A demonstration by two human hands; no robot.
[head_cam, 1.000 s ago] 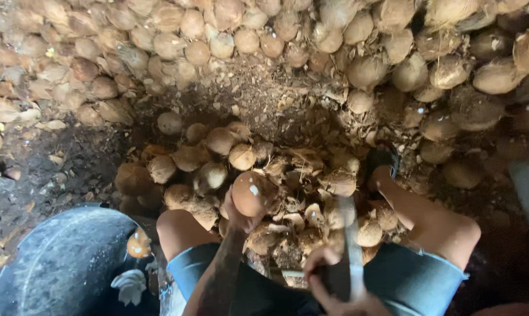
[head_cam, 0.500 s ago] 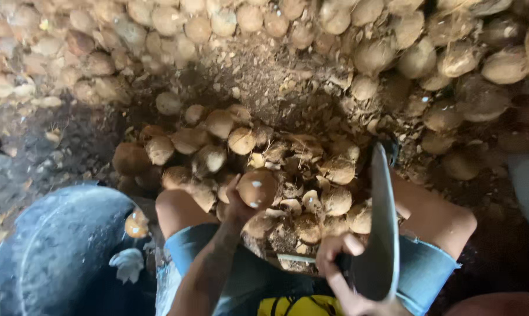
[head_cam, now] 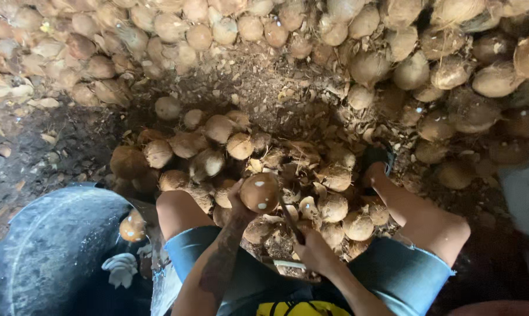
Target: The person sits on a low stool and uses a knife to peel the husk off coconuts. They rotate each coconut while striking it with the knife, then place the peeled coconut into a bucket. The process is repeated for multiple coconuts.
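1. The left hand (head_cam: 239, 206) cups a brown coconut (head_cam: 260, 192) above the knees, fingers wrapped around its side.
2. The right hand (head_cam: 314, 251) grips a dark blade (head_cam: 289, 217), fingers clenched on the handle, edge meeting the nut.
3. Judging by the heap of husked coconuts (head_cam: 335, 175) ahead, plenty waits; the black tub (head_cam: 48, 246) holds few pieces.

Free room: bare dirt strip (head_cam: 264, 88) between back heap of coconuts (head_cam: 393, 64) and near pile (head_cam: 217, 146). Near pile crowds space between 2 knees. Dark tub (head_cam: 48, 251) blocks lower left, husk scraps (head_cam: 121, 268) inside.
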